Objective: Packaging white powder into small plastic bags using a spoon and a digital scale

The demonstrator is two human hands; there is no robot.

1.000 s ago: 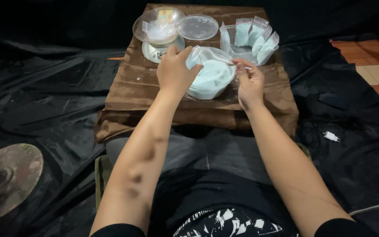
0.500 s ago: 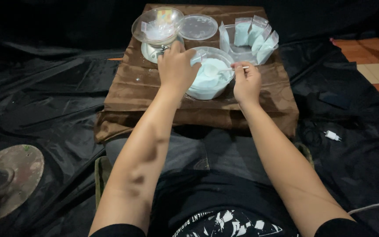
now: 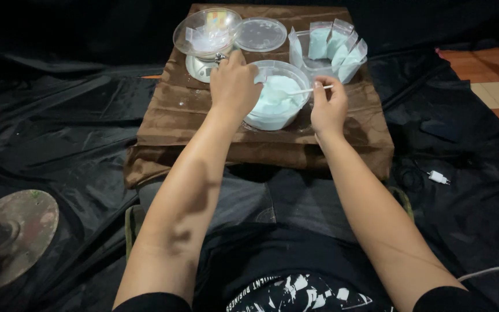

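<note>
A clear plastic bowl of pale blue-green powder sits on a low table draped in brown cloth. My left hand is curled over the bowl's left rim and pinches a small clear bag, which is mostly hidden by the fingers. At the bowl's right rim, my right hand grips the handle of a thin white spoon. The spoon's tip lies in the powder.
Behind the bowl stand a small scale carrying an empty clear bowl, a round clear lid and a clear tub of several powder-filled bags. Black sheeting covers the floor. A white plug lies right, a round worn disc left.
Both hands held a clear bag stretched above the bowl. They have dropped to the bowl's rims, and my right hand now holds the spoon in the powder.
</note>
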